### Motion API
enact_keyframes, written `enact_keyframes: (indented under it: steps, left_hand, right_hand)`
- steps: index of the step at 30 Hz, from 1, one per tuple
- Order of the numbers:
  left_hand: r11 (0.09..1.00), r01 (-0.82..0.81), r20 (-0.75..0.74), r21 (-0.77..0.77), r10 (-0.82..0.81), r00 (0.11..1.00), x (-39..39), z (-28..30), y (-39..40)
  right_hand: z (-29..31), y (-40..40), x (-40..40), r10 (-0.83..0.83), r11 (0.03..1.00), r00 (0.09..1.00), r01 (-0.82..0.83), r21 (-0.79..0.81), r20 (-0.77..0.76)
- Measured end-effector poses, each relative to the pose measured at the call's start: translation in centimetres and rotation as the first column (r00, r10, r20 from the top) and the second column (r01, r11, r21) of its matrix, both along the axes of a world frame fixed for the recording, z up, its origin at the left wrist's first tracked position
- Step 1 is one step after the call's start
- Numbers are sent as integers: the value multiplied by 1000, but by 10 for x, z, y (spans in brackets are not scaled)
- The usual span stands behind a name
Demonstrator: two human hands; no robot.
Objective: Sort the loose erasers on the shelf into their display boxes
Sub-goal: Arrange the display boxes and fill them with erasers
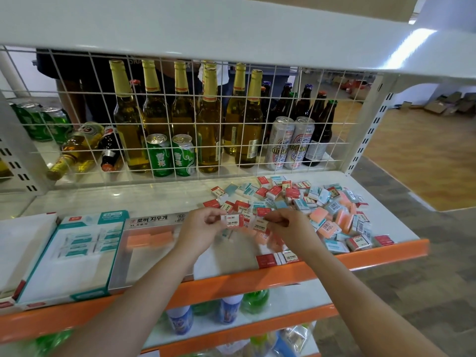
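A heap of loose erasers [322,210] in red, teal and orange wrappers covers the right half of the white shelf [144,199]. My left hand [201,230] pinches a white 2B eraser [234,220] above the shelf. My right hand [288,230] pinches a second 2B eraser [260,226] right beside it. A grey display box [149,243] holding orange erasers lies under my left hand. A teal display box [77,253] lies to its left. Two red-and-white erasers [278,259] rest at the shelf's front edge.
A wire grid [180,124] closes the back of the shelf, with beer bottles and cans behind it. An orange rail [360,256] edges the front. A white box [23,240] sits at far left. Bottles stand on the lower shelf.
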State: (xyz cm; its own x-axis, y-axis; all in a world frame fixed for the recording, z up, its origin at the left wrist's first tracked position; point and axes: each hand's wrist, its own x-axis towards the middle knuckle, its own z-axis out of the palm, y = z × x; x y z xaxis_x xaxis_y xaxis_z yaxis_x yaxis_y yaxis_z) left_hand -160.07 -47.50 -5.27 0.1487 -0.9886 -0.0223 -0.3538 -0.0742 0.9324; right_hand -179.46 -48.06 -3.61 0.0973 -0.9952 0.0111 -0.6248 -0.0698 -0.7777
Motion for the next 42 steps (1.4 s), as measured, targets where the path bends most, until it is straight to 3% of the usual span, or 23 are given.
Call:
enact_keyframes:
  steps: [3, 7, 13, 25, 34, 42]
  left_hand:
    - [999, -43, -163, 5, 43, 986, 2, 5, 4]
    - [999, -33, -189, 28, 38, 981, 6, 11, 13]
    - [999, 15, 10, 43, -16, 1000, 11, 14, 28]
    - [987, -148, 192, -66, 158, 969, 44, 16, 51]
    - [961, -239, 328, -142, 273, 904, 132, 27, 73]
    - [964, -222, 439, -149, 265, 858, 234, 37, 101]
  right_hand:
    - [7, 0, 1, -39, 999, 987, 43, -21, 157]
    - [14, 2, 5, -40, 998, 973, 49, -34, 227]
    - [13, 7, 12, 38, 999, 989, -37, -13, 146]
    - [13, 9, 51, 157, 987, 977, -154, -33, 143]
    - [17, 18, 143, 251, 967, 950, -239, -83, 186]
    - [17, 36, 253, 282, 959, 932, -278, -52, 226]
